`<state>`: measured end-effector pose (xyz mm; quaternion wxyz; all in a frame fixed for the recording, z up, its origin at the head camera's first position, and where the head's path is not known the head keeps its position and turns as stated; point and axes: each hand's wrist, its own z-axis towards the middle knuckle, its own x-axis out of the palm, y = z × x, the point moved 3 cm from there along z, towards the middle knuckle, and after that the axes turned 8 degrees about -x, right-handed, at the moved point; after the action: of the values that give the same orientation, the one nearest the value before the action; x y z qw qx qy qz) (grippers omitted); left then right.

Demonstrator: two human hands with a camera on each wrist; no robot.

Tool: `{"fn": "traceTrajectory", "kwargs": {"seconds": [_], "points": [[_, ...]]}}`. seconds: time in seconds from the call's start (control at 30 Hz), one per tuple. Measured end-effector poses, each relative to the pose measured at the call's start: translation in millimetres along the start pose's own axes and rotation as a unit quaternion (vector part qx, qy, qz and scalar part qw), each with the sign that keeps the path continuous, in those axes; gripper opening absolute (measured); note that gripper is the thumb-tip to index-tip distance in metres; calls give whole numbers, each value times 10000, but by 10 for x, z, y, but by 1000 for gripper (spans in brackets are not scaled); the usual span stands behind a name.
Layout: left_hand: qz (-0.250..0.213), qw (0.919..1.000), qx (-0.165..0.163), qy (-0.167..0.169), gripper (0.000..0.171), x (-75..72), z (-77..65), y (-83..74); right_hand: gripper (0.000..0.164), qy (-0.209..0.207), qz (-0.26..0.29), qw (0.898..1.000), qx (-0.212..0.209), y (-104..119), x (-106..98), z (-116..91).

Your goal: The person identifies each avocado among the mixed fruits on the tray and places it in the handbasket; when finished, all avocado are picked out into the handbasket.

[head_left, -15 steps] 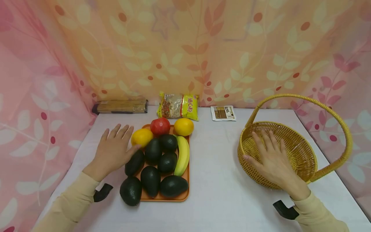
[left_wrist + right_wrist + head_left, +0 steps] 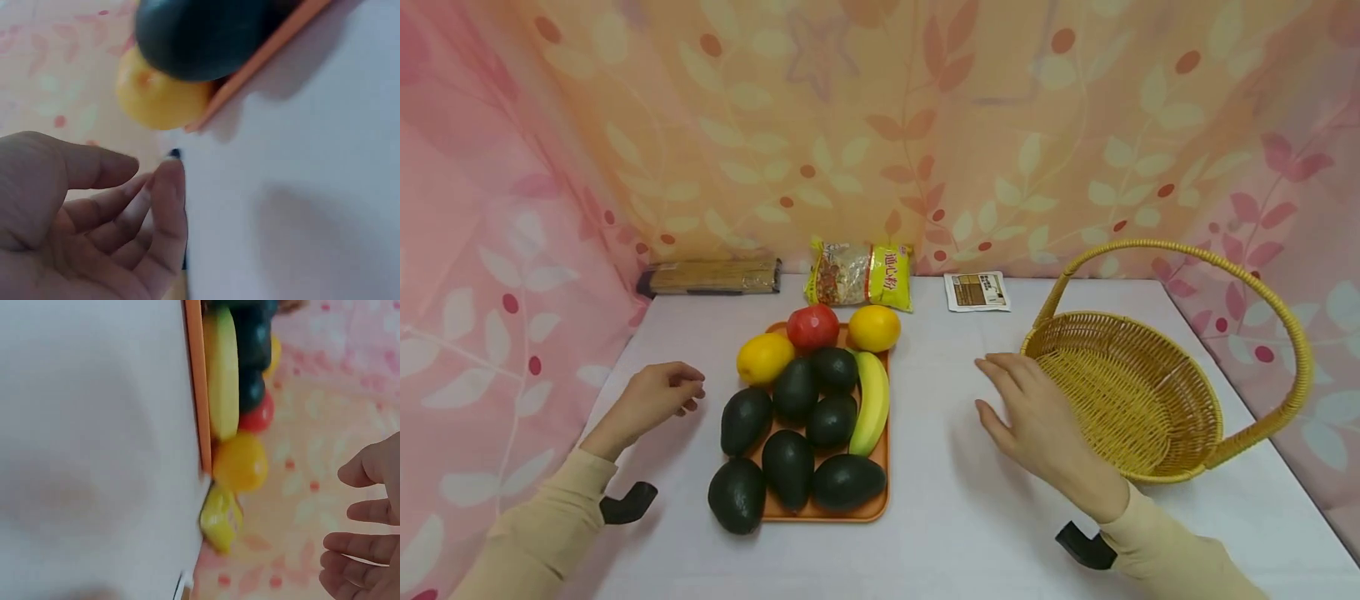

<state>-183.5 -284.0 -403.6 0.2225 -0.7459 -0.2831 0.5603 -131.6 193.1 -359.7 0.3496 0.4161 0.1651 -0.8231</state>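
Note:
An orange tray bears several dark avocados, a banana, a red round fruit and two yellow fruits. My left hand hovers left of the tray, fingers loosely curled, holding nothing; the left wrist view shows a gap between thumb and fingertips. My right hand is above the table between the tray and a wicker basket, its fingers spread and relaxed, with nothing in it. The basket has a tall arched handle, and its inside shows only woven wicker.
Along the back lie a bundle of thin sticks, a yellow bag of pasta and a small white-and-brown packet. Patterned cloth hangs behind and at both sides of the white table.
My left hand has drawn back to the left, away from the tray, and its fingers have curled loosely. My right hand has moved left from over the basket. The fruit stays put.

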Motion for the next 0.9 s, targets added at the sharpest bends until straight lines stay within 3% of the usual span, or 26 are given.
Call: {"fn": "traceTrajectory", "kwargs": {"seconds": [0.13, 0.3, 0.57, 0.9], "points": [[-402, 9961, -183, 760, 33, 143, 84, 111, 52, 332, 188, 9984, -426, 328, 165, 97], [-359, 9918, -222, 1204, 31, 290, 142, 133, 52, 981, 467, 9909, -793, 708, 351, 159], [-243, 9914, -196, 1267, 30, 429, 214, 98, 51, 1118, 758, 9803, -1439, 1067, 584, 182], [-394, 9894, -286, 1371, 30, 471, 255, 77, 48, 1508, 741, 9707, -1717, 1273, 769, 141]]}}
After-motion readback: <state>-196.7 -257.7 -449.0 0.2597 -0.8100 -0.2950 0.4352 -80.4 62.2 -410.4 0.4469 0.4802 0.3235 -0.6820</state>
